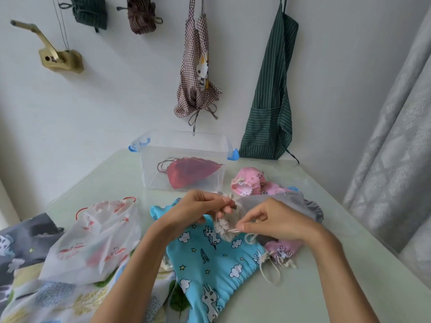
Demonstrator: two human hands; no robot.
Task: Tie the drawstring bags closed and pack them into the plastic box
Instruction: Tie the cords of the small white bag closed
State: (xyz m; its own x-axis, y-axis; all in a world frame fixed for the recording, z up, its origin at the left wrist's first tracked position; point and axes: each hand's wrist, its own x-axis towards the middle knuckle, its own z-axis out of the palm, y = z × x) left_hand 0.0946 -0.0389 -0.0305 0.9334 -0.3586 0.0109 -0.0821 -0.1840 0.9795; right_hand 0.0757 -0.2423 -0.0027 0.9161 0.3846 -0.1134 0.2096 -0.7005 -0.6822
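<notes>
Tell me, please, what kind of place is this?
Probably a room in a home: aprons hang on the white wall, a curtain is at the right, and drawstring bags lie on a table.

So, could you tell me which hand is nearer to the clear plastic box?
Left. The left hand works the cord just in front of the plastic box; the right hand pinches the cord lower down, farther toward the person.

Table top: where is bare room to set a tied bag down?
Bare table shows right of the blue bag, toward the curtain, and left of the plastic box. The box holds only a red bag. Crowded: the near left, under printed bags.
</notes>
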